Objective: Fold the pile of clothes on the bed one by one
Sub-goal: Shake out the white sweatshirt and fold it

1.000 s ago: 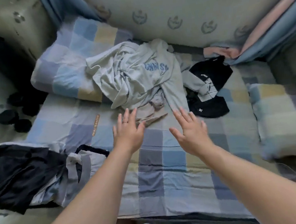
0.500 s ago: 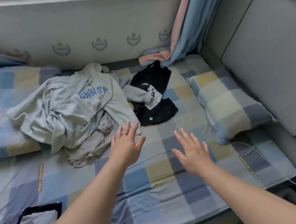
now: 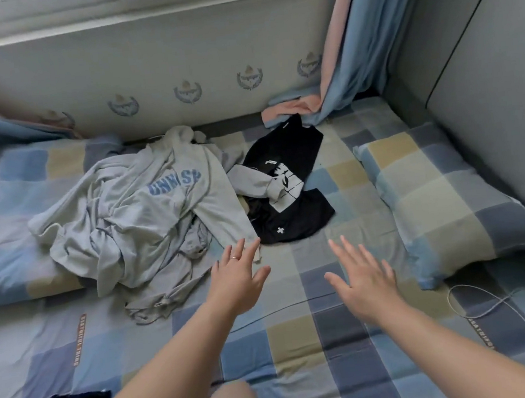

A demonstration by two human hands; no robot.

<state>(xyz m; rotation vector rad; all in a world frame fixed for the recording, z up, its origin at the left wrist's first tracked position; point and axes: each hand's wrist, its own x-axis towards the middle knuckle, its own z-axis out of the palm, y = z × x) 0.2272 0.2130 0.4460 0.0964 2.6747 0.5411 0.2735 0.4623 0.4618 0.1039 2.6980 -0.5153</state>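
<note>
1. The grey sweatshirt lies crumpled toward the far edge of the bed, left of the middle. Its blue lettering is uppermost and one sleeve trails toward the near edge. The black T-shirt lies just beside it on the right, with a grey sleeve draped across it.
2. The left hand and the right hand are both spread flat and hold nothing, over the bare sheet in the middle of the bed. The left fingertips are at the trailing cuff; whether it is touched cannot be told. The right hand is short of the black T-shirt.
3. The step is judged to be the reach for one garment. The sweatshirt is best taken first, since its sleeve overlies the T-shirt.
4. It should be gripped at the shoulders or hem rather than pulled by the cuff, so that the T-shirt is not dragged along.
5. Once lifted, it should be shaken out and laid flat on the bare middle of the sheet, sleeves spread.
6. The pillow at the right edge and the white cable near it should be kept out from under the cloth.
</note>
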